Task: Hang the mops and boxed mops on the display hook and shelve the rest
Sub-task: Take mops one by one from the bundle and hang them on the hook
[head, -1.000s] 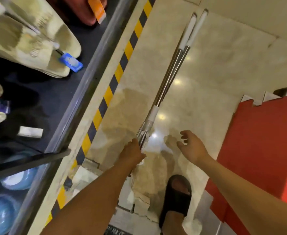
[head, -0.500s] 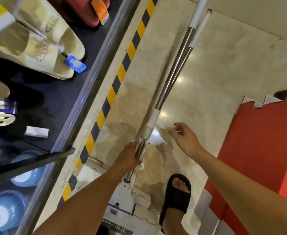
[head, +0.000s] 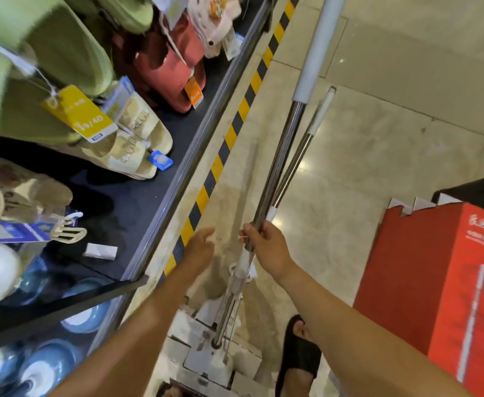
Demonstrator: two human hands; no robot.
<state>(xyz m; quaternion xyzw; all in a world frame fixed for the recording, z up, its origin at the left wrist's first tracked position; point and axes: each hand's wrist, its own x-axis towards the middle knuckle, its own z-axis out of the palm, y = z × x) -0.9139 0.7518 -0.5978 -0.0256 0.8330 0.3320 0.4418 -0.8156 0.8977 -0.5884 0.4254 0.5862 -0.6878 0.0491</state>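
Note:
Two mops with steel poles and white grips reach from the floor up the middle of the view. My right hand grips the pole of the nearer, raised mop. The second mop lies on the floor just to its right. Their white flat heads are at the bottom centre near my feet. My left hand hovers with relaxed fingers just left of the poles, touching nothing. A tall red mop box stands at the right.
A dark shelf on the left carries slippers with price tags, and blue bowls sit lower down. A yellow-black hazard stripe runs along its base. My sandalled foot stands on the beige tiled floor.
My left hand let go of the mop pole and moved left. My right hand took hold of the pole and the mop rose toward the camera.

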